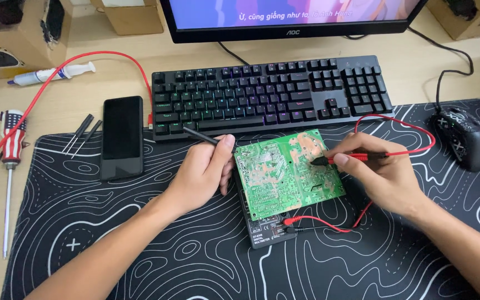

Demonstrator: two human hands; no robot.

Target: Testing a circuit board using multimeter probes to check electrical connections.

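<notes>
Head view looks down on a black desk mat with white contour lines (195, 261) laid over a pale wooden desk. Near the middle of the mat lies a green circuit board (284, 175), solder side up and tilted, resting on top of a small black multimeter (270, 233) whose near end sticks out below the board's near edge.

The left hand (204, 172) sits just left of the board, fingers curled around a black probe (201, 136); the thumb lies against the board's left edge, and the probe's handle sticks out to the far left toward the keyboard. Where this probe's tip rests cannot be made out.

The right hand (381, 172) is on the board's right side, pinching a red probe (351, 158) between thumb and fingertips, with the dark tip touching the board's copper surface near its far right part. A red lead (412, 130) loops from the probe past the hand and runs back to the multimeter's sockets.

Beyond the board stands a black keyboard (270, 94) with coloured backlight, and a monitor (293, 19) farther back. A black mouse (462, 136) lies at the right, a dark phone (122, 136) face up at the left, and a red-handled screwdriver (9, 166) at the far left. A white syringe (51, 73) lies at the far left of the desk.
</notes>
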